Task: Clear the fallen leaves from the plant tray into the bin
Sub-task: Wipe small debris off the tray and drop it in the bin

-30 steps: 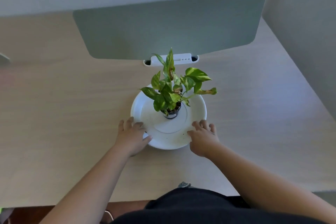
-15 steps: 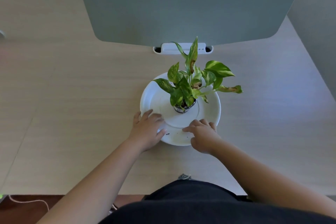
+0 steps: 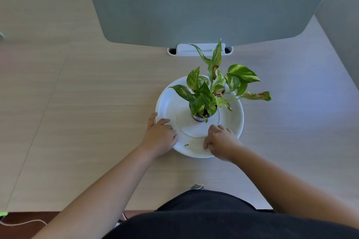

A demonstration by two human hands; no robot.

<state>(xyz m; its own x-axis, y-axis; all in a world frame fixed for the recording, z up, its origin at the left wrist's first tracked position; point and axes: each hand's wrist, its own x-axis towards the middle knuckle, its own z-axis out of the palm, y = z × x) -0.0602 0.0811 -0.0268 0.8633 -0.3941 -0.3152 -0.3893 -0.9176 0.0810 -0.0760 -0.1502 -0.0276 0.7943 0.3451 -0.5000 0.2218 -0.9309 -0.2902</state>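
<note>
Both your hands are on the white plant tray, working its near side.

Your left hand [image 3: 159,135] grips the tray's [image 3: 236,122] left rim, thumb on the inside, fingers curled over the edge. Just right of it, dark crumbs [image 3: 186,144] lie on the near rim. Your right hand [image 3: 220,140] rests there too, fingers curled down on the surface; whether they pinch anything, I cannot tell. The potted pothos [image 3: 210,91] stands mid-tray, brown-edged leaves attached, on the wooden desk [image 3: 87,103] before the grey divider panel [image 3: 204,6].
</note>
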